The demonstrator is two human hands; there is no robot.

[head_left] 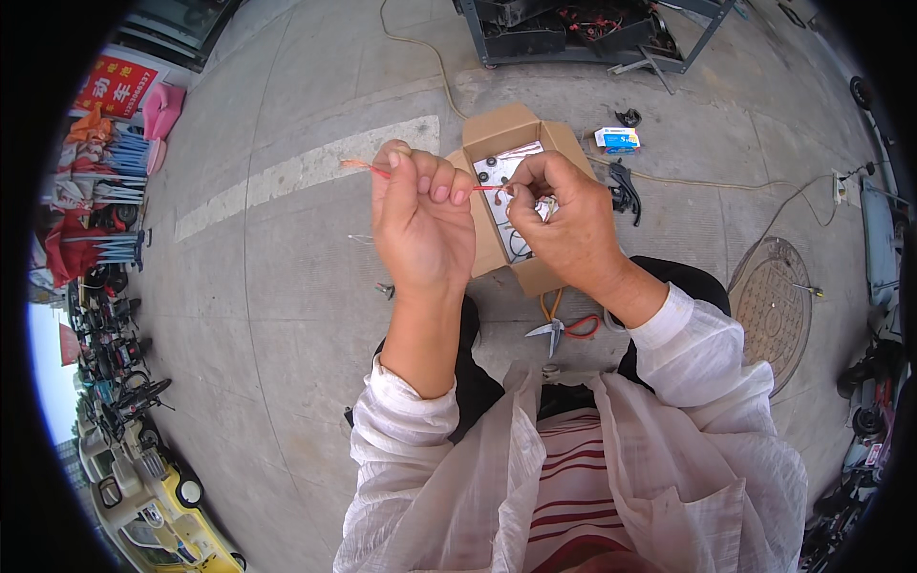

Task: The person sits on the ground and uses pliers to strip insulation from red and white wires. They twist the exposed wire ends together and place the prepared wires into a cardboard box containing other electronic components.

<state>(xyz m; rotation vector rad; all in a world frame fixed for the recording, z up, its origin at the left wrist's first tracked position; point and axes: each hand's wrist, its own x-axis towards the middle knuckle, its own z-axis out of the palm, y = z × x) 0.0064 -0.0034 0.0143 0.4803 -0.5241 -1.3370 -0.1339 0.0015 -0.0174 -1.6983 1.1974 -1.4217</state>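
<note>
A thin red wire (485,188) is stretched between my two hands, above an open cardboard box (499,124). My left hand (425,210) is closed around it with the palm side showing, and bare copper strands (351,163) stick out past the thumb on the left. The thumb and fingers of my right hand (565,215) pinch the wire near its other visible end. Below the hands, small dark round parts and loose bits lie in the box on a white lining. Scissors (551,329) with orange-red handles lie on the ground between my legs, blades pointing left.
Beyond the box stands a metal tool cart (573,38). Right of the box lie a blue-and-white small carton (617,140) and a black plastic part (624,194). A cord (688,181) crosses the concrete. A screwdriver (810,289) rests by the round manhole cover (769,315).
</note>
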